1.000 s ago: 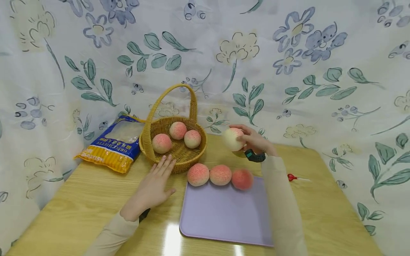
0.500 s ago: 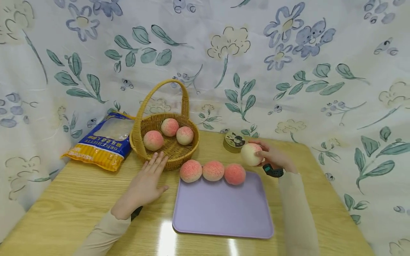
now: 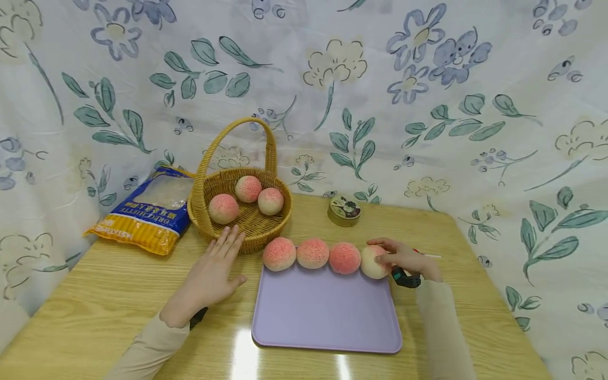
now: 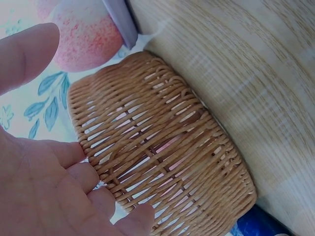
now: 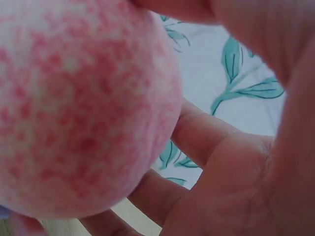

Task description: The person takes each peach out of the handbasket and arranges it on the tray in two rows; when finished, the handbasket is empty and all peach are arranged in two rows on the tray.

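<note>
My right hand holds a pale peach at the far right corner of the lilac tray, thumb and fingers around it. In the right wrist view the peach's pink-speckled side fills much of the picture. Three pinker peaches, the nearest of them a red one, line up to its left along the tray's far edge. Fingers straight, my left hand touches the near rim of the wicker basket. Its fingertips meet the weave in the left wrist view. Three peaches, one pink, lie inside the basket.
Left of the basket lies a blue and yellow pasta bag. A round tin stands behind the row of peaches. Something red and white, perhaps scissors, is partly hidden behind my right hand. A floral cloth hangs behind the table.
My right hand has carried the pale peach from beside the tin down to the right end of the row. The tin has come into full view. My left hand stays at the basket.
</note>
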A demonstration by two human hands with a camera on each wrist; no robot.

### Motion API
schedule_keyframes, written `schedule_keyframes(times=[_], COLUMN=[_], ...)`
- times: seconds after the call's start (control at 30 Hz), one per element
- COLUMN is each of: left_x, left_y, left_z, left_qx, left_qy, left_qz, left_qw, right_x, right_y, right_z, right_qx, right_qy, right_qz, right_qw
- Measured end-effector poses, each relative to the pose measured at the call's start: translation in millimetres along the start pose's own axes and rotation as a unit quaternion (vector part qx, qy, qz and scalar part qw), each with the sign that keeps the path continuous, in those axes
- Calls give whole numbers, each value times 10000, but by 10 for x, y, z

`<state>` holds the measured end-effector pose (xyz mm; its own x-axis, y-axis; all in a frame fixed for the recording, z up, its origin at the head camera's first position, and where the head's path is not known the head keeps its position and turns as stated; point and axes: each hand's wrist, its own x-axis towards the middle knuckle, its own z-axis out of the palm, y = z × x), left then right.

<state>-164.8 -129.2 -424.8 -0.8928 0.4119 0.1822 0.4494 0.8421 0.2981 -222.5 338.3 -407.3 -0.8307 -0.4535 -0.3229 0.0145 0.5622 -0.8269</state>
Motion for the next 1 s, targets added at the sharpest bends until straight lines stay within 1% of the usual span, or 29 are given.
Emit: schedule_keyframes(times=[0.3,0.37,0.5,0.63,0.8,0.9,1.0], left_x=[-65,-67,-68,-63,-15,-2,-10], left_y=[-67,-83,-117,-136,-106,-68,-39], left_z=[-65,-74,-95,-110,-43,6,25], left_qx=[98,126,168,221,240,220,203], left_qy=[41,66,49,36,47,76,81], left_qz=[-74,-65,-61,-51,-12,8,-3], left_qw=[9999,9999,9998,9997,9997,9997,9998], right_x=[119,134,174,269,468,633,827], right_y=[10,5,-88,-317,-704,-969,-1236], right_z=[6,-5,-25,-42,-46,21,148], right_qx=[-21,-38,192,467,729,875,973], right_qy=[-109,-31,155,263,255,209,37], right_qz=[-208,-208,-326,-682,-1105,-1247,-1392], right_qw=[9997,9998,9992,9962,9909,9881,9855])
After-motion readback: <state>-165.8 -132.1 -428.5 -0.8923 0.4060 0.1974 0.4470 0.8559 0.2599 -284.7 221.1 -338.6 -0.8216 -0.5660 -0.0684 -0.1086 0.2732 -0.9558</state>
